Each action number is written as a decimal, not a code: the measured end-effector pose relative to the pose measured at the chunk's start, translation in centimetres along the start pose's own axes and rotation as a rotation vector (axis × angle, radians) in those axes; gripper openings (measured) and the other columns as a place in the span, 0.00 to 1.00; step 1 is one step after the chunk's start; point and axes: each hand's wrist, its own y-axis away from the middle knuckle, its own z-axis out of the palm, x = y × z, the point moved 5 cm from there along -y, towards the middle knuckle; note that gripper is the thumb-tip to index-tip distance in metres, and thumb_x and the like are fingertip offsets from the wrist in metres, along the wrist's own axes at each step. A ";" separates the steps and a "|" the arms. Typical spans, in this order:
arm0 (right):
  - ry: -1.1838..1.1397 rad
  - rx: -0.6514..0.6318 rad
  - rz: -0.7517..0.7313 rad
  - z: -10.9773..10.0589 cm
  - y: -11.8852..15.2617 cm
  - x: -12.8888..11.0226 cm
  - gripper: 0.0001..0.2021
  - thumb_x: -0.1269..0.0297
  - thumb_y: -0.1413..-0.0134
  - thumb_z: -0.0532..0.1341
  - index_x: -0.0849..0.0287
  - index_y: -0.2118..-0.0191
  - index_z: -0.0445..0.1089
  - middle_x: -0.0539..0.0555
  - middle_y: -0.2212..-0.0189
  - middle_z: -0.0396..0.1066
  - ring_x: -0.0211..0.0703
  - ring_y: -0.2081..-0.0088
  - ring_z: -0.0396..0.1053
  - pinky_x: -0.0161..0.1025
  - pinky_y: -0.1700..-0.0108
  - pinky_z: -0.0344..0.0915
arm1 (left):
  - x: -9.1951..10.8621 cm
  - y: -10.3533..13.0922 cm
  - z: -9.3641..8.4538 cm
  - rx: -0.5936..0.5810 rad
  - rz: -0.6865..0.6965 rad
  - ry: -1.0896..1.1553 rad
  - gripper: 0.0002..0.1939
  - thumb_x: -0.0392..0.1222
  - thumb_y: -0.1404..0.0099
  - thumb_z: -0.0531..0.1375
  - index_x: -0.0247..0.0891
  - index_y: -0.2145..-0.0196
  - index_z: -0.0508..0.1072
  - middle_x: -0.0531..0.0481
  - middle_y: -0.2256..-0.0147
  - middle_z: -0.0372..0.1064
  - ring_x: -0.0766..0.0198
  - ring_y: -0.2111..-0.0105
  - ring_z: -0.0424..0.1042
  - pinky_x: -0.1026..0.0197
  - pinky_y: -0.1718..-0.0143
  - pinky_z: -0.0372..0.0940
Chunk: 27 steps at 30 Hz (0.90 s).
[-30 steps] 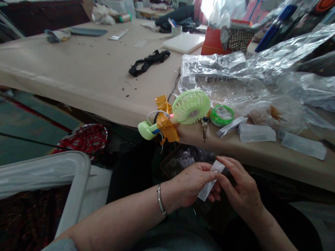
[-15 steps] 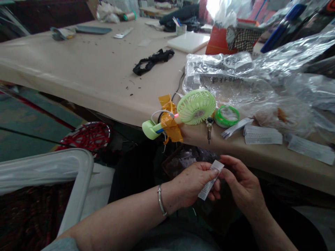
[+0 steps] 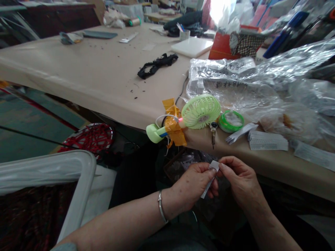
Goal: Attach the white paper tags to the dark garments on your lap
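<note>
My left hand (image 3: 195, 181) pinches a narrow white printed label (image 3: 207, 188) between thumb and fingers, over my lap in front of the table edge. My right hand (image 3: 239, 177) has its thumb and forefinger closed on the upper end of the same label. The label's lower part sticks out beneath my left thumb; some of it is hidden by the fingers. Just beyond the hands, a soldering iron tip (image 3: 213, 136) juts over the table edge beside a round green tub (image 3: 230, 121). Stacks of similar white labels (image 3: 268, 140) lie to the right.
A light green fan (image 3: 201, 111) is fixed to the table edge with orange tape (image 3: 176, 130). Clear plastic bags (image 3: 235, 85) cover the table's right side. A black cloth strip (image 3: 157, 66) lies mid-table. At lower left stands a white bin (image 3: 89, 167) holding dark red items.
My right thumb and forefinger have moved onto the label's upper end, which now looks bent. The whole view has shifted slightly, so the table things appear lower and further right.
</note>
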 end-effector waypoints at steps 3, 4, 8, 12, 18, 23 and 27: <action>0.031 -0.001 -0.015 0.3 -0.2 -0.5 0.09 0.59 0.51 0.64 0.59 0.73 0.69 0.47 0.81 0.67 0.35 0.78 0.64 0.31 0.75 0.62 | 0.0 -0.1 -0.2 0.015 0.008 -0.012 0.12 0.48 0.38 0.55 0.35 0.72 0.66 0.54 0.80 0.62 0.71 0.81 0.62 0.68 0.79 0.57; 0.046 0.002 -0.022 0.4 -0.3 -0.7 0.09 0.59 0.51 0.64 0.59 0.73 0.69 0.47 0.81 0.67 0.34 0.78 0.63 0.31 0.75 0.62 | 0.0 -0.2 -0.3 0.016 0.015 -0.018 0.13 0.48 0.38 0.54 0.35 0.72 0.66 0.54 0.80 0.63 0.70 0.81 0.62 0.68 0.79 0.57; 0.047 -0.012 -0.033 1.0 -0.5 -1.6 0.09 0.58 0.51 0.64 0.58 0.73 0.69 0.46 0.81 0.66 0.34 0.79 0.62 0.30 0.77 0.61 | 0.4 -0.4 -0.7 0.024 0.089 -0.088 0.14 0.48 0.37 0.53 0.35 0.73 0.67 0.53 0.79 0.64 0.69 0.79 0.63 0.66 0.76 0.58; 0.021 -0.033 -0.050 1.4 -0.8 -2.3 0.10 0.57 0.50 0.63 0.58 0.73 0.68 0.46 0.82 0.66 0.34 0.80 0.63 0.30 0.78 0.61 | 2.2 -0.4 -1.5 0.125 0.278 -0.310 0.12 0.43 0.37 0.54 0.35 0.74 0.69 0.52 0.75 0.66 0.67 0.73 0.64 0.65 0.68 0.59; 0.203 0.029 -0.188 1.1 -1.4 -3.2 0.08 0.60 0.50 0.61 0.58 0.73 0.68 0.45 0.81 0.62 0.33 0.79 0.59 0.30 0.78 0.57 | 4.3 -0.5 -2.4 0.245 0.449 -0.556 0.10 0.40 0.36 0.54 0.36 0.70 0.73 0.52 0.72 0.70 0.66 0.70 0.67 0.65 0.66 0.60; 0.315 0.057 -0.263 1.2 -1.6 -3.5 0.06 0.61 0.48 0.60 0.57 0.71 0.68 0.45 0.80 0.63 0.33 0.79 0.60 0.30 0.76 0.58 | 4.9 -0.7 -2.5 0.271 0.536 -0.667 0.12 0.41 0.34 0.52 0.37 0.70 0.73 0.53 0.73 0.70 0.68 0.72 0.67 0.67 0.69 0.59; 0.375 0.083 -0.326 1.2 -1.6 -3.8 0.06 0.62 0.46 0.60 0.57 0.71 0.68 0.46 0.79 0.65 0.33 0.78 0.63 0.30 0.74 0.61 | 5.1 -0.6 -2.4 0.282 0.569 -0.729 0.13 0.40 0.33 0.52 0.37 0.69 0.74 0.53 0.74 0.70 0.68 0.73 0.66 0.67 0.69 0.58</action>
